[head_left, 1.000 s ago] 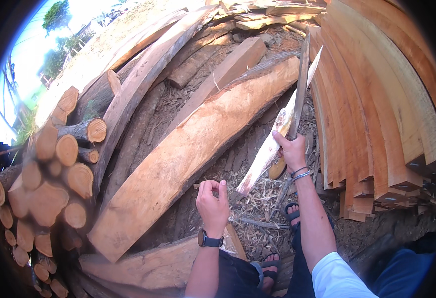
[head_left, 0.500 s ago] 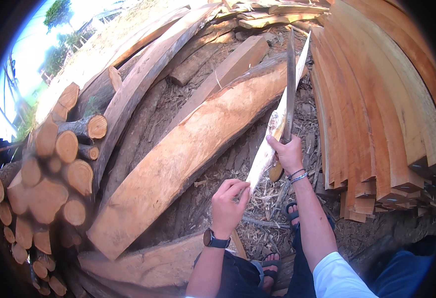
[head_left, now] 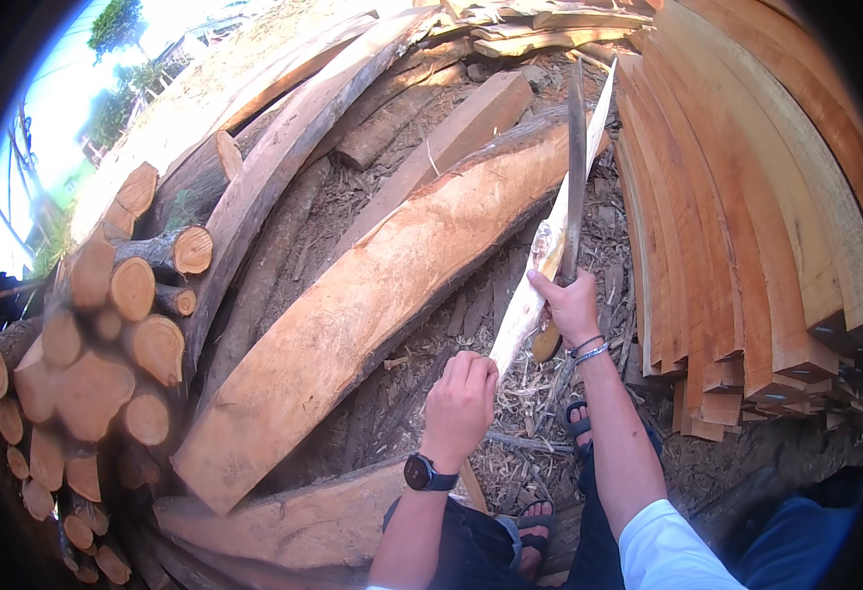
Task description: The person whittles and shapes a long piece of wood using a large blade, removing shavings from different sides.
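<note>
A long pale stripped wooden stick [head_left: 522, 313] slants up and away from me, tapering to a point at its far end. My left hand [head_left: 459, 403] is closed round its near end, the fingers curled and the knuckles up. In my right hand [head_left: 571, 307] is a machete [head_left: 576, 167], its long dark blade pointing away beside the stick. The butt of its brown handle shows below the fist. My right thumb lies against the stick's middle, near a rough knotty patch. How far the right fingers also reach round the stick is hidden.
A big slab of timber [head_left: 373, 295] lies slantwise left of the stick. Cut logs [head_left: 92, 393] are stacked at far left, and sawn planks [head_left: 736, 216] at right. Wood shavings [head_left: 525, 423] cover the ground near my sandalled feet [head_left: 535, 526]. Another plank [head_left: 284, 526] lies at lower left.
My left hand has turned a little, its knuckles rolling upward and its fingers closing further over the stick's near end. The right hand, machete and stick have hardly moved.
</note>
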`<state>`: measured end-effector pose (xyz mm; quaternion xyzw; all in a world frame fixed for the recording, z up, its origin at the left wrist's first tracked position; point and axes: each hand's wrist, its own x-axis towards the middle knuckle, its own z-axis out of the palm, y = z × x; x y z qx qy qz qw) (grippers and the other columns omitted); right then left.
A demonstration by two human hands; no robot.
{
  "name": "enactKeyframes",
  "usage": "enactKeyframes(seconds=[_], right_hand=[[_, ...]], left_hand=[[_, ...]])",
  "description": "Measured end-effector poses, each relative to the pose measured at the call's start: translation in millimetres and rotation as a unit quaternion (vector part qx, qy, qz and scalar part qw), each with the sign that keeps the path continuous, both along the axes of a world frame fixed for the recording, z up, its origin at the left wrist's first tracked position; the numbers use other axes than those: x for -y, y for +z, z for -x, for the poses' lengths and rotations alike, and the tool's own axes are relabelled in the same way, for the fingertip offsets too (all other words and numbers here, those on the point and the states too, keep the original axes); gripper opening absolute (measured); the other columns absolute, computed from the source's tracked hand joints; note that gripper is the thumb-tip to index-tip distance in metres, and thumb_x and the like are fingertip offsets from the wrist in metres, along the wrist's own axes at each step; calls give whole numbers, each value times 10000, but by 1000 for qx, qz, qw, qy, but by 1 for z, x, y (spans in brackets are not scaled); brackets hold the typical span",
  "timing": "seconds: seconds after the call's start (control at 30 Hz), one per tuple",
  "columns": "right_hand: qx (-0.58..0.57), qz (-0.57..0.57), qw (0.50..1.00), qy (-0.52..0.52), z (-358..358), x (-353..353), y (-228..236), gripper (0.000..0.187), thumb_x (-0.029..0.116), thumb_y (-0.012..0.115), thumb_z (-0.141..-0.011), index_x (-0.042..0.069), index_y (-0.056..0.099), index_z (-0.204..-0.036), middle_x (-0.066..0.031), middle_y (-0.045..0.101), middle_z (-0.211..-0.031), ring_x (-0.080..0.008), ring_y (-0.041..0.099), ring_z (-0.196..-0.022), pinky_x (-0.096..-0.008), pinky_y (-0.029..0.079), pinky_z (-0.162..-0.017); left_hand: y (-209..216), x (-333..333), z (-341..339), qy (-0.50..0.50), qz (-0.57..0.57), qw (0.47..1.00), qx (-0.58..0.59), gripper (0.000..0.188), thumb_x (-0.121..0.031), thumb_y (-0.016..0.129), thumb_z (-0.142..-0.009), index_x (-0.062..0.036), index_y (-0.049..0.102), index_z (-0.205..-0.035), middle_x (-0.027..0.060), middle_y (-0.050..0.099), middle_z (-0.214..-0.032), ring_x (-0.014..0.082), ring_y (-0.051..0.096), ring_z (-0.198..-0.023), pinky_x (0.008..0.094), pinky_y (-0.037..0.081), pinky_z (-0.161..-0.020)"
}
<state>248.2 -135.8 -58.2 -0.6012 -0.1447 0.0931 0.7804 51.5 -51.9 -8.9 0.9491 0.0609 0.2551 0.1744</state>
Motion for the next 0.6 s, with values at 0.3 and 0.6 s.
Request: enactKeyframes(seconds=[0.3,0.6], right_hand=[[13,-21,1000,-15,-5,4,1,160,141,740,-828,8,660,-871,2,617,-662,-46,509,-463,-217,368,-402],[-25,-27,999,-10,-9,11,6,213,163,767,-807,-19,660,-830,8,594,-627,-50,496,-461,-234,367,-406]], left_hand=[[5,1,6,18,12,1000,-1,88,-19,581,-852,-13,537,-928,144,540,-931,337,575,-855,414,478,-707],[5,-19,16,95,103,990,13,67,-68,545,-904,-8,529,-933,146,539,-880,332,586,-797,410,468,-685]])
